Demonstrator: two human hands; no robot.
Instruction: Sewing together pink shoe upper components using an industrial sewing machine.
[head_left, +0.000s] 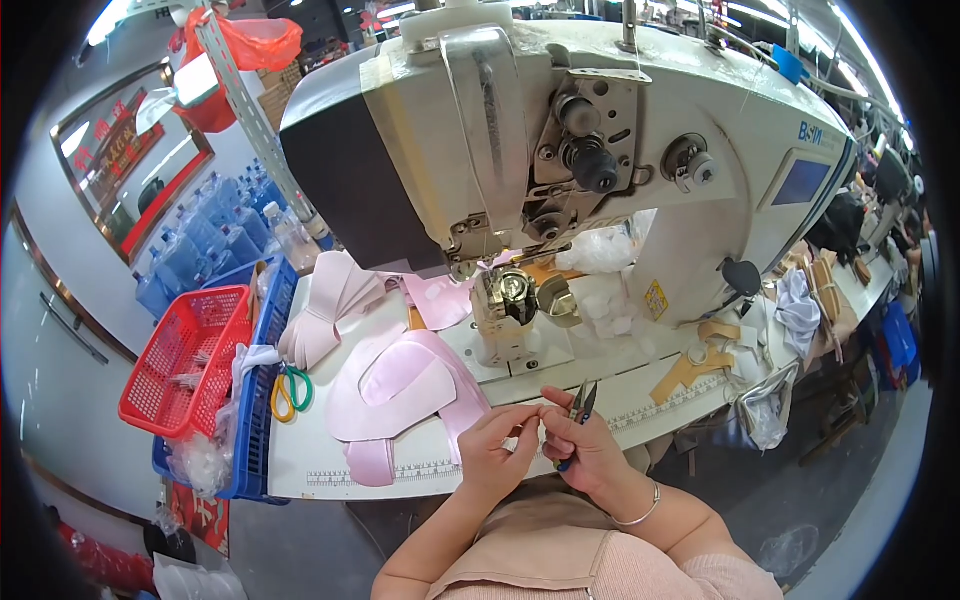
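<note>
My left hand [497,447] and my right hand [588,447] meet in front of the sewing machine [590,235], at the table's near edge. A pair of thread snips [584,402] sits in my right hand, its pointed blades slightly apart and aimed away from me. Thumb and forefinger of my left hand are pinched against the right fingertips; whatever is between them is too small to make out. Left of my hands, flat pink fabric pieces [395,405] overlap on the white table [300,455]. Paler cut pieces [335,295] lie fanned behind them.
Scissors [291,392] with green and yellow handles lie at the table's left. Beyond that edge, a red basket [140,385] rests on a blue crate [262,440]. Tan scraps [690,375] and a clear plastic bag [765,420] are at the right. The machine head overhangs the middle.
</note>
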